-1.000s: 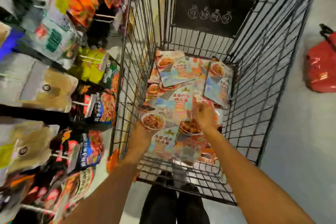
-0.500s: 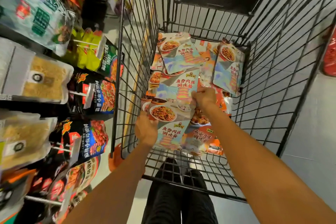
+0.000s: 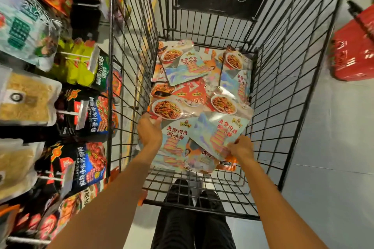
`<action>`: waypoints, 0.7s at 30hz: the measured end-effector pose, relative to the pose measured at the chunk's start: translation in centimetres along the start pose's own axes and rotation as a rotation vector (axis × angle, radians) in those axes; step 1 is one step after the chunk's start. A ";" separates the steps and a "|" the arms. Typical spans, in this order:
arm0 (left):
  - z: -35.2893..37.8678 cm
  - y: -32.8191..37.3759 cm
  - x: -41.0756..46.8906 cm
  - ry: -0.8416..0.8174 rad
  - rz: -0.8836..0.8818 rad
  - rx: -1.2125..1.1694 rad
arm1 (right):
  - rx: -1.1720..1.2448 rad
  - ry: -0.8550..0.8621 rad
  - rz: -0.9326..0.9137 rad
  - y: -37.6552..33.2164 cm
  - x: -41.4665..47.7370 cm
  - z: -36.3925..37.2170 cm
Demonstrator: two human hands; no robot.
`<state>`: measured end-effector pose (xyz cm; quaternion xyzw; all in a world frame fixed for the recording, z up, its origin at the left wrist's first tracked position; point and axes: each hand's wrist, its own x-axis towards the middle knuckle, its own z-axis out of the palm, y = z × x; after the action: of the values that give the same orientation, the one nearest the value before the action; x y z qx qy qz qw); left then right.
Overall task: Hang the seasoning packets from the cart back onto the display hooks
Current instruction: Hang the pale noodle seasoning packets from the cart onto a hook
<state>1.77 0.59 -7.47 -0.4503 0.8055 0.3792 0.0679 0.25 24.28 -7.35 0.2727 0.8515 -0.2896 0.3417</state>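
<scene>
Seasoning packets lie heaped in the wire cart. The left hand grips the left edge of one blue packet; the right hand pinches a second packet by its corner.

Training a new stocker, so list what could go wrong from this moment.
1. The left hand and right hand each hold a glossy packet by one edge; the left packet or right packet may slip.
2. Both overlap the loose pile, so lifting may drag others.
3. The cart's wire side stands between them and the hooks; a corner could snag.
</scene>
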 end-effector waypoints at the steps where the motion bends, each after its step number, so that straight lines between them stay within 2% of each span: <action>1: 0.0 0.0 0.2 0.001 0.004 -0.007 | 0.002 -0.009 0.027 0.6 -0.1 0.3; 11: 0.1 0.8 1.8 0.009 0.082 -0.009 | -0.027 -0.052 0.190 3.1 0.5 0.5; 16: 0.6 0.8 2.3 -0.102 0.105 0.013 | 0.327 0.042 0.271 2.8 1.1 1.4; 18: 0.4 0.8 2.0 -0.162 0.106 0.027 | 0.377 0.086 0.290 2.1 1.1 1.7; 21: -0.3 0.5 0.6 -0.230 0.110 -0.083 | 0.599 -0.001 0.373 1.0 1.4 1.8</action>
<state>1.09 0.15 -7.30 -0.3615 0.7995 0.4645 0.1202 0.77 24.10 -9.79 0.5116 0.6639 -0.4594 0.2940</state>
